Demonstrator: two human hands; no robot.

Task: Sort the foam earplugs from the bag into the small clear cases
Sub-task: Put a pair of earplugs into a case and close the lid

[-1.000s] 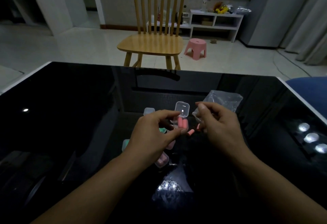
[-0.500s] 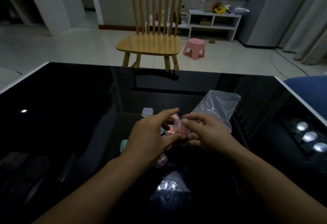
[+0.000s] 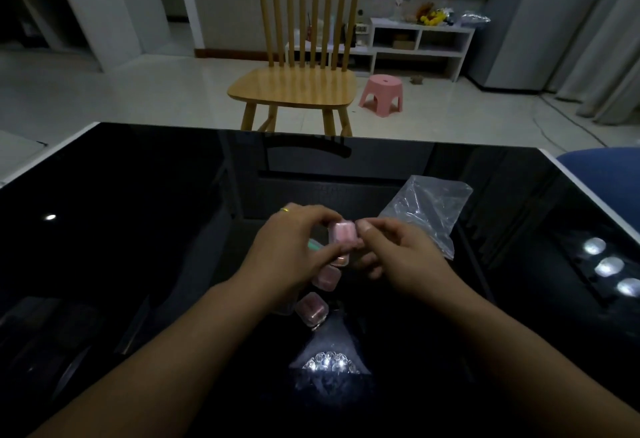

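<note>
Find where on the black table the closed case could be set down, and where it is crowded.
Free: the table left of the left hand, and the strip behind the bag. Crowded: under the hands, where filled cases lie; the bag borders the right hand.

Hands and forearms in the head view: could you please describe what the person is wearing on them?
Both forearms are bare as far as the frame shows, with no sleeves, gloves, watch or wristband in view. The left hand wears a thin yellow-gold ring on one finger. The right hand shows no ring or other jewellery on the parts that are visible.
</note>
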